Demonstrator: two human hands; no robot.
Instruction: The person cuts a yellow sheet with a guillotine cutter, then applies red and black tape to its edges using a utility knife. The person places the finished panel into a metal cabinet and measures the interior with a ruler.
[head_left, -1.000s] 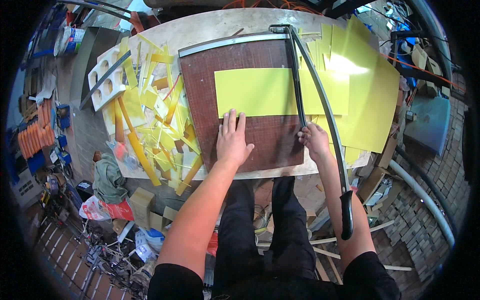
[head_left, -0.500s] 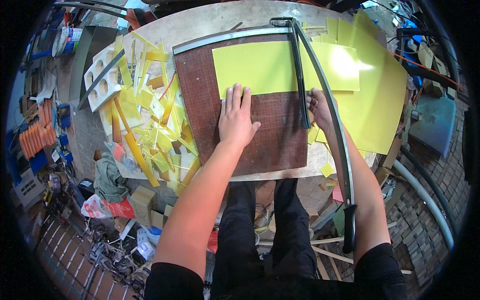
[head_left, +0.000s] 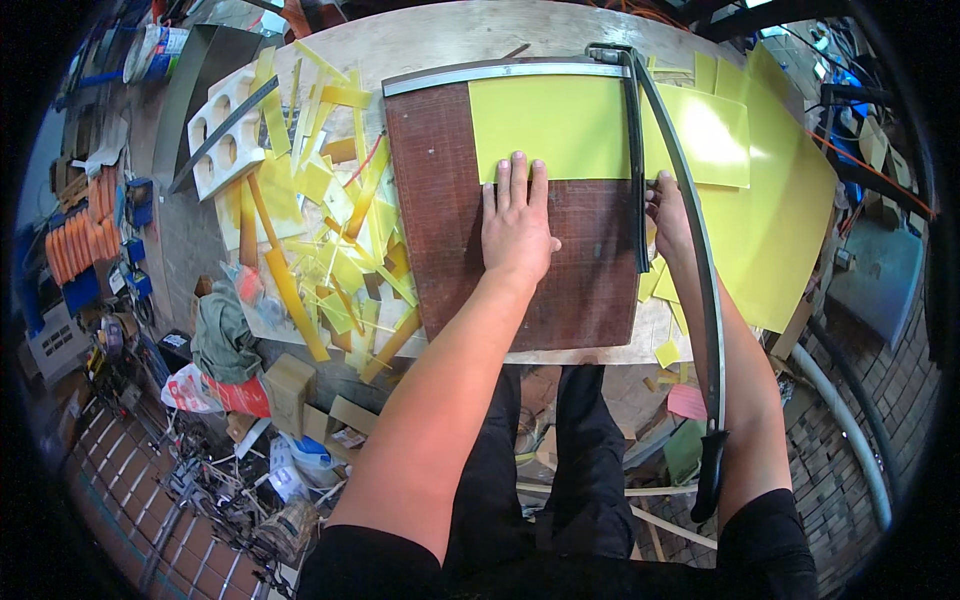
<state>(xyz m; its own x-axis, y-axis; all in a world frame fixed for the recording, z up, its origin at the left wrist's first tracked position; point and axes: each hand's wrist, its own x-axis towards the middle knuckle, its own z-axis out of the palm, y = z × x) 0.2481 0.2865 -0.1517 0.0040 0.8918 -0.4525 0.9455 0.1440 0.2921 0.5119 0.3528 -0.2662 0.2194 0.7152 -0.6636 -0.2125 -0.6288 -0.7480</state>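
Left hand (head_left: 520, 235) flat on rectangular yellow sheet (head_left: 575, 125) | right hand (head_left: 671, 215) curled, grip I can't tell | jolted, unheld curved steel blade (head_left: 711, 290) could cut that forearm (head_left: 748, 385)

The left forearm (head_left: 440, 400) slants from near left toward far right, bare below its black short sleeve. The left hand (head_left: 518, 225) lies palm down, fingers extended toward the far side and slightly spread, the thumb pointing right. The right forearm (head_left: 738, 365) angles from near right toward far left, partly covered. The right hand (head_left: 671, 215) stands well apart, its fingers bent leftward; their grip cannot be made out. Both legs (head_left: 583, 440) show between the forearms.
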